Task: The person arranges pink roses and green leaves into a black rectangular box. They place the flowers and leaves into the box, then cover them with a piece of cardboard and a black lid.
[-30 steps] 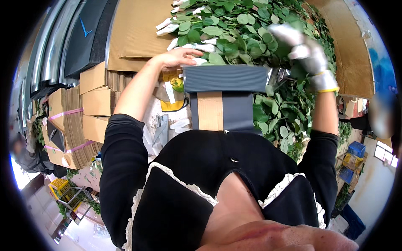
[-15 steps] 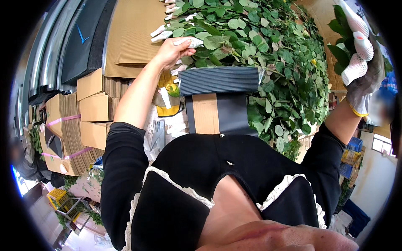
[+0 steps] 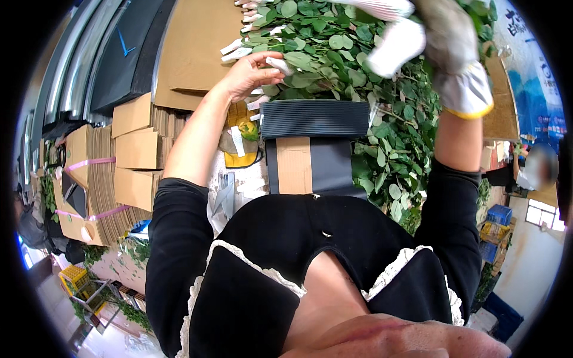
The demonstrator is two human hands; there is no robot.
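My bare left hand (image 3: 253,76) is closed around a rose head in a white net sleeve (image 3: 279,65), at the left edge of a big pile of leafy rose stems (image 3: 340,42). My right hand (image 3: 453,53), in a grey-and-white work glove with a yellow cuff, is smeared by motion above the pile's right side. It grips several roses in white net sleeves (image 3: 397,51), also blurred. More sleeved rose heads (image 3: 236,51) stick out at the pile's left edge. Just nearer to me stands a ribbed black pad (image 3: 316,118) on a stand.
Flat cardboard (image 3: 191,51) and folded cardboard stacks (image 3: 89,179) tied with pink straps lie on the left. A yellow-and-grey glove (image 3: 242,143) rests beside the black pad. Blue and yellow crates (image 3: 495,230) stand far right, and another person (image 3: 537,170) is beyond.
My right hand has swung left with the sleeved roses, from the far right to over the leafy pile. My left hand has shifted slightly around the sleeved rose head.
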